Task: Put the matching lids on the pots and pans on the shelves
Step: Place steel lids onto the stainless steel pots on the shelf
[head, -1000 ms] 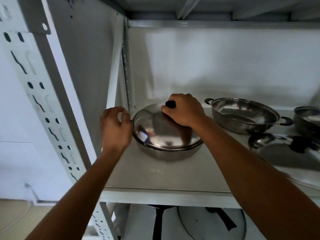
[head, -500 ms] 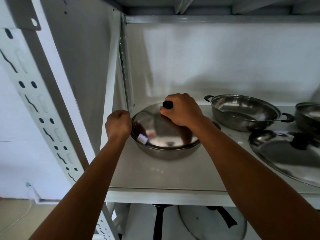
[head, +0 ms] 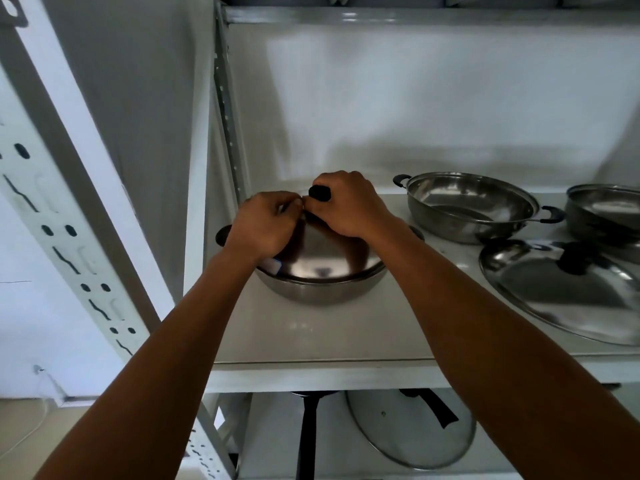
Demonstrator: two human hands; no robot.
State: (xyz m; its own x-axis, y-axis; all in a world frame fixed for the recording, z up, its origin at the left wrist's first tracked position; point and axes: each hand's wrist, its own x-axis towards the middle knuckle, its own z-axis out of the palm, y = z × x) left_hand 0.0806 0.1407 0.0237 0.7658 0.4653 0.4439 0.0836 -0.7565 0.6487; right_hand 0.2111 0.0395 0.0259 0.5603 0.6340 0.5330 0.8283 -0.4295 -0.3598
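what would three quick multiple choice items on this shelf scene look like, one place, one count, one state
1. The loose steel lid lies: A right of the lidded pot B on the floor C on the top shelf
2. Open pots with no lid: A none B two C five
3. The right hand: A hangs free B grips the lid's black knob C holds a cup

A: it rests flat on the shelf, right.
B: the open pot and another at the right edge.
B: fingers wrap the knob, the left hand alongside.
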